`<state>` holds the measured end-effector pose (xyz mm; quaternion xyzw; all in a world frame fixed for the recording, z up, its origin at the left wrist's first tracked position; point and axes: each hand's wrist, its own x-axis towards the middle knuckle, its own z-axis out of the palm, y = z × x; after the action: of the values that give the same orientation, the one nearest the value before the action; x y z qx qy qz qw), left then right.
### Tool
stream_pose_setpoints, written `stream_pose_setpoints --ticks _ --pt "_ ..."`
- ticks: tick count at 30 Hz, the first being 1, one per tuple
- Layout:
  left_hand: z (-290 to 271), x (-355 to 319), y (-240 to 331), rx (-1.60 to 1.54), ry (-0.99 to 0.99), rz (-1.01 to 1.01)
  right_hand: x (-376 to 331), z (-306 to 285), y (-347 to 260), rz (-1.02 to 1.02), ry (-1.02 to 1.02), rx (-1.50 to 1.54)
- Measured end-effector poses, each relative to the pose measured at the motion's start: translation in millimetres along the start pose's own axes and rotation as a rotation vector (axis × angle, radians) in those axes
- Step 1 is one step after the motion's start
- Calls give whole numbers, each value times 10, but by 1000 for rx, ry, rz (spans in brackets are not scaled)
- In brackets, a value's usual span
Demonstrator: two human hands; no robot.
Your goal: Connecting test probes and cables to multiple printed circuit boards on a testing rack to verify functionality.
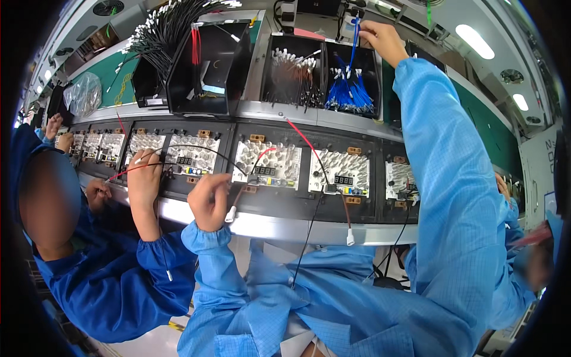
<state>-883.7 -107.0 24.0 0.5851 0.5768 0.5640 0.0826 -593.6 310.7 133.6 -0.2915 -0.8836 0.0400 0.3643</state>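
Note:
My right hand [383, 43] is stretched out at the far right, pinching a blue wire [355, 44] above a black bin of blue wires [350, 92]. Closer in, my left hand [209, 201] is curled, its fingertips at the left edge of a white circuit board [286, 159]; whether they grip anything is hidden. From that board a brown wire hangs beside my left hand, ending in a white connector [231, 214]. A red-and-black wire [306, 135] rises from the neighbouring circuit board [348, 163] to the right and lies over the frame behind.
Bins of brown wires [292, 71] and long black wires [163, 41] stand along the back, beside a tilted black bin [208, 74]. On my left a co-worker's hand [144, 178] works on another board. The metal rail [279, 231] runs along the near edge.

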Motion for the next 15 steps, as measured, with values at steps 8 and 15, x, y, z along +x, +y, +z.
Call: stream_pose_setpoints --ticks 8,15 --pt "-59 -86 33 50 55 -23 265 -438 -399 69 53 70" --pt "-216 -257 191 85 161 256 242 -1468 -1986 -164 -19 -128"
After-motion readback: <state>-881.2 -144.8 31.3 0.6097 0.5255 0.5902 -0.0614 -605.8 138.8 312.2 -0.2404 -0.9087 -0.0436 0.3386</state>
